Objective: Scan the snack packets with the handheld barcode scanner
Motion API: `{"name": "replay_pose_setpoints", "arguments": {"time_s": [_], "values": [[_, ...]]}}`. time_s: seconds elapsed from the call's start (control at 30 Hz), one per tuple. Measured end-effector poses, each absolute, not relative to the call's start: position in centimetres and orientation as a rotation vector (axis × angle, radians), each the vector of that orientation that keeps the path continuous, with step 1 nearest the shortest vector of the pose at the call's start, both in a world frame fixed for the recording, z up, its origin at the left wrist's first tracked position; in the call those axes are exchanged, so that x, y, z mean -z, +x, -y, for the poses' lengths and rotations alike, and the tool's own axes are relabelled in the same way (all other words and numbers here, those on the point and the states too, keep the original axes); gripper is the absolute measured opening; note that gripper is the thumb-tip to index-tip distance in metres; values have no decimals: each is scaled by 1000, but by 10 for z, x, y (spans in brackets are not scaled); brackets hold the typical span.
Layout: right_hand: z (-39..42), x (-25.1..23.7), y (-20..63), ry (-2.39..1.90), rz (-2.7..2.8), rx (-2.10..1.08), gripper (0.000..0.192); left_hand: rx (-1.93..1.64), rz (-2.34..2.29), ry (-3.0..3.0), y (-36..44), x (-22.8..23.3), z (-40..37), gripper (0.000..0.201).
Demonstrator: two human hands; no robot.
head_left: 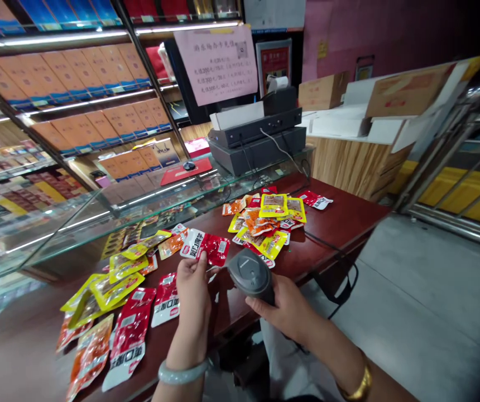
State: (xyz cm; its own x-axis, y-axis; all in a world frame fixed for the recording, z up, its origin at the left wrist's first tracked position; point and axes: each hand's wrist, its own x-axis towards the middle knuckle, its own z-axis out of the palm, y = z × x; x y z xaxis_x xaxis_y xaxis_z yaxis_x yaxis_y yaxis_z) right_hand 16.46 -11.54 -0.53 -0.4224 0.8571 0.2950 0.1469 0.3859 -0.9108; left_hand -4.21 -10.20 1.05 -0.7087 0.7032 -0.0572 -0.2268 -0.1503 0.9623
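A red-and-white packet (pixel 205 247) is held over the near middle of a dark red tabletop (pixel 353 206), its printed face turned up and its white end towards nine o'clock. The person's left hand (pixel 193 282), just below it towards seven o'clock, is pinching its lower edge, with the thumb laid on the front.

At four o'clock from the packet is a grey handheld scanner (pixel 252 273), its head turned towards the packet's barcode end. The two lie close together in the view; whether they touch cannot be told. The person's right hand (pixel 284 307) is wrapped round the scanner's handle. A pale bangle (pixel 183 372) circles the left wrist and a gold bangle (pixel 359 385) the right.

Towards eight o'clock, yellow, orange and red packets (pixel 116 290) lie spread over the tabletop, some overlapping. At two o'clock a heap of similar packets (pixel 265 223) is piled up, with one red packet (pixel 315 200) just beyond it.

Farther out at one o'clock stands a black cash drawer (pixel 260 148) with equipment stacked on it. Near twelve are a computer mouse (pixel 188 166) on a red mat (pixel 177 174) and, higher, a pink handwritten notice (pixel 217 67). Shelves of orange boxes (pixel 72 75) fill eleven o'clock. Beyond two o'clock, cardboard boxes (pixel 409 92) rest above a wood-grain counter (pixel 344 162).
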Motion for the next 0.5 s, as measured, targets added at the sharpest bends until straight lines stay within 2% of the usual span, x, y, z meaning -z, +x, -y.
{"name": "replay_pose_setpoints", "arguments": {"time_s": [0.33, 0.5], "values": [[95, 14, 189, -927, 1670, -1104, 30, -1518, -1435, 793, -12, -33, 24, 47], [92, 14, 203, -988, 1647, -1113, 25, -1416, -1671, 1066, -1, -40, -32, 30]]}}
